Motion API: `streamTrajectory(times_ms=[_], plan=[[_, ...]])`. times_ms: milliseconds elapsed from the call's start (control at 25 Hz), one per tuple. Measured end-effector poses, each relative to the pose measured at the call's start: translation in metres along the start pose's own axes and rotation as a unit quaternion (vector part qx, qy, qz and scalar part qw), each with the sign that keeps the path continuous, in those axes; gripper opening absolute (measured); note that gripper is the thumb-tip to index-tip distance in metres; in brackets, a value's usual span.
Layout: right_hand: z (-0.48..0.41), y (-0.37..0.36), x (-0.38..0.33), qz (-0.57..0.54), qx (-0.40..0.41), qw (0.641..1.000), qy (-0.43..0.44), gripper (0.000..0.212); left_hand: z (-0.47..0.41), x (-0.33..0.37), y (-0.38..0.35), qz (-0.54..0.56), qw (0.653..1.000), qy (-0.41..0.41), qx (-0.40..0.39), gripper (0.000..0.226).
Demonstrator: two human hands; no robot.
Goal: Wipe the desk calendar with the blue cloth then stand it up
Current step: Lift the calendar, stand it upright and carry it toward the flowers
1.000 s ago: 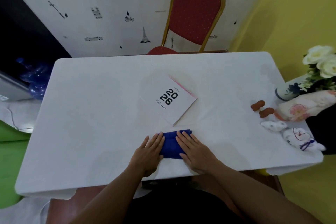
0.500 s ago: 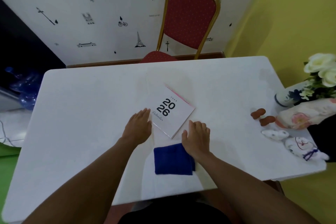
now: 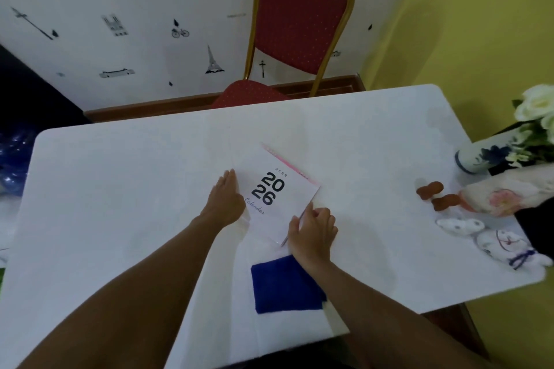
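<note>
The white desk calendar (image 3: 280, 193), printed "2026" with a pink spiral edge, lies flat and slanted in the middle of the white table (image 3: 120, 189). My left hand (image 3: 225, 201) rests flat against its left edge with the fingers together. My right hand (image 3: 313, 226) curls its fingers on the calendar's near right edge, which looks slightly lifted. The folded blue cloth (image 3: 286, 286) lies alone on the table just behind my right wrist, touched by neither hand.
A red chair with a gold frame (image 3: 296, 27) stands beyond the far edge. On the right sit a vase of white flowers (image 3: 491, 153), two brown pieces (image 3: 436, 193), a floral pouch (image 3: 509, 198) and small white figures (image 3: 491, 238).
Both hands left the blue cloth and moved forward to the calendar. The left hand now lies on its left edge and the right hand grips its near edge.
</note>
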State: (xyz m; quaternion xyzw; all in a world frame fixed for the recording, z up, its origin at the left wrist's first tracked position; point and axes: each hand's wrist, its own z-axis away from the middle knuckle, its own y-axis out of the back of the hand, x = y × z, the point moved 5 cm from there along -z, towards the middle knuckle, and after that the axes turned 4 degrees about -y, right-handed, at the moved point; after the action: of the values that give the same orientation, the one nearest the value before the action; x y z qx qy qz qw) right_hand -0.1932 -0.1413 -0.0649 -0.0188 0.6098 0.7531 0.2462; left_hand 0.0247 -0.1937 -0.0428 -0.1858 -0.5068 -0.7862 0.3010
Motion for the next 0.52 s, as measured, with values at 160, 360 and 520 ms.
streamTrajectory(times_ms=[160,360,520], plan=[[-0.002,-0.002,-0.003,-0.170,-0.026,0.983,-0.060,0.018,-0.002,-0.003,0.005,0.033,0.998,0.001,0.061,0.039],[-0.006,0.006,-0.010,-0.258,-0.069,0.961,-0.066,0.036,0.000,-0.019,0.008,0.046,0.993,0.090,0.057,0.030],[-0.015,0.018,-0.008,-0.275,-0.064,0.958,-0.051,0.041,0.014,-0.024,0.013,0.098,0.989,0.091,0.067,0.045]])
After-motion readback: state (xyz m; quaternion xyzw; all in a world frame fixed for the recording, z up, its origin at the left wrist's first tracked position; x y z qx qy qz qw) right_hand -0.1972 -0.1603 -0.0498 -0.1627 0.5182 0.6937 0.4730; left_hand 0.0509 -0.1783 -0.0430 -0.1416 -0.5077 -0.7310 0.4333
